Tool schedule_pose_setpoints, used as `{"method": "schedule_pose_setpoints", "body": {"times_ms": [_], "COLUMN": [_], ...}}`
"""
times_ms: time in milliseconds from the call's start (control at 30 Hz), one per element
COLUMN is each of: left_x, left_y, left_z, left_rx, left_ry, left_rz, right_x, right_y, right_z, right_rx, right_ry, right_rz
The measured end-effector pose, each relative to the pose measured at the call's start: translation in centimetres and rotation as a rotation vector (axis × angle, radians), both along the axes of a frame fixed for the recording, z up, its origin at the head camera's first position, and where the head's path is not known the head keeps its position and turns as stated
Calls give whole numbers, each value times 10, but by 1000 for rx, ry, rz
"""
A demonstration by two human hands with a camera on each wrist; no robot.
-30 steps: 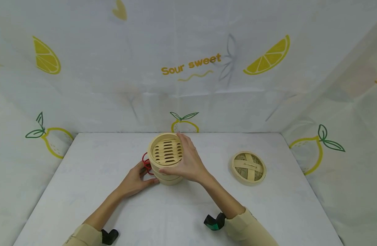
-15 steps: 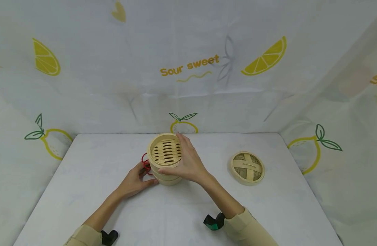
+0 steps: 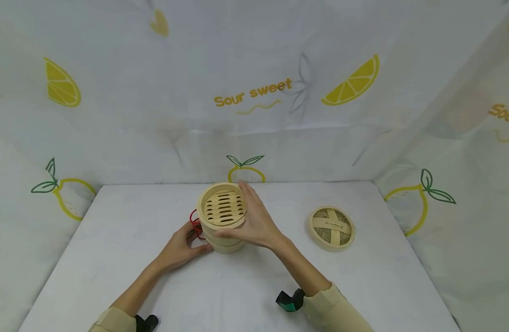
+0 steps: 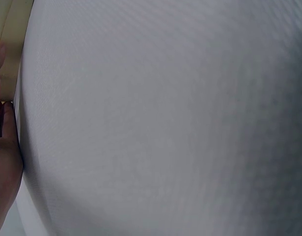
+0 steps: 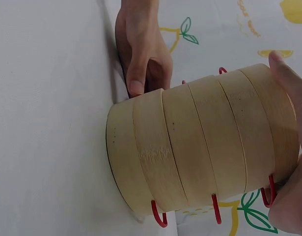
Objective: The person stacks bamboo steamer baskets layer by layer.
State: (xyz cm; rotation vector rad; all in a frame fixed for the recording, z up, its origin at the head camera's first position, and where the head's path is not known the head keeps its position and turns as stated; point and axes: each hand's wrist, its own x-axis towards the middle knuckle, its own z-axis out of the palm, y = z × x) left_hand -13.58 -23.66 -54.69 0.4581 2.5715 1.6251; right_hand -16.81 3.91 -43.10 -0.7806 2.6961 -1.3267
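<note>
A stack of round bamboo steamer baskets (image 3: 227,247), slatted on top, stands on the white table left of centre. Red cord loops (image 5: 159,217) stick out from its sides. My right hand (image 3: 256,223) grips the top basket, thumb on the near side and fingers reaching round the far rim. Low on the left, my left hand (image 3: 178,249) holds the bottom basket between thumb and fingers, the fingertips partly hidden behind the cord. In the right wrist view the tiers lie flush except for a small step low in the stack. The left wrist view catches mostly tablecloth.
A bamboo steamer lid (image 3: 332,229) with crossed strips lies on the table (image 3: 387,276) to the right of the stack. White cloth printed with lemons hangs as a backdrop (image 3: 154,138) behind and at both sides.
The head view has shifted slightly, so the whole scene sits a little lower. Both hands keep their hold and the stack stays in place.
</note>
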Motion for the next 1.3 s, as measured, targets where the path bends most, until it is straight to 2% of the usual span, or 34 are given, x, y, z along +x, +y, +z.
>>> {"method": "schedule_pose_setpoints", "body": {"times_ms": [333, 633, 900, 1133, 1300], "left_x": [1, 1, 1, 1, 1], "left_y": [1, 1, 2, 2, 3], "left_z": [1, 2, 1, 3, 5], "left_rx": [-4, -1, -1, -1, -13], "left_ry": [-3, -1, -12, -15, 6], "left_rz": [2, 2, 9, 10, 8], "right_x": [4, 7, 8, 9, 10], "right_y": [21, 41, 63, 79, 93], "right_z": [8, 14, 9, 5, 1], "right_rx": [-131, -125, -141, -153, -167], "right_ry": [-5, 46, 96, 134, 195], "right_rz": [61, 51, 16, 50, 73]}}
